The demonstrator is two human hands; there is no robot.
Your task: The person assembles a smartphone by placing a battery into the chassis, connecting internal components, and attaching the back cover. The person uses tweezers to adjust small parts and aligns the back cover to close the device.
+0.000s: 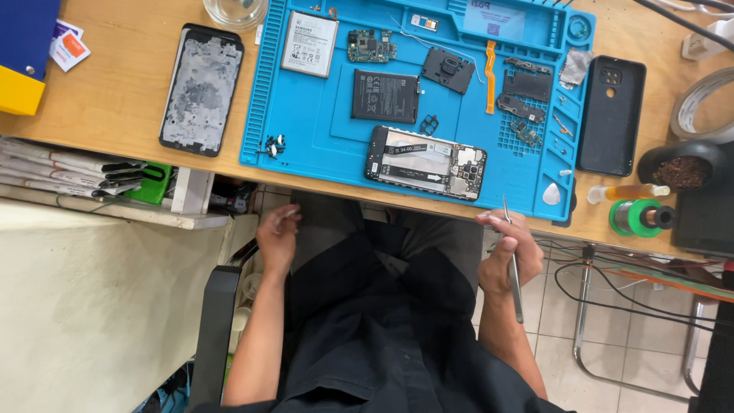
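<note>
Tweezers (pixel 513 256) sat in the right hand (pixel 505 252) at the lower right of centre — fingers closed around them, tips pointing up toward the opened phone (pixel 426 163). That phone lay just above both hands on the blue mat (pixel 306 138), near the tabletop (pixel 122 99) edge. The left hand (pixel 277 237) hung below the edge at centre-left, fingers loosely curled and pinched together — whether it held anything I could not tell.
</note>
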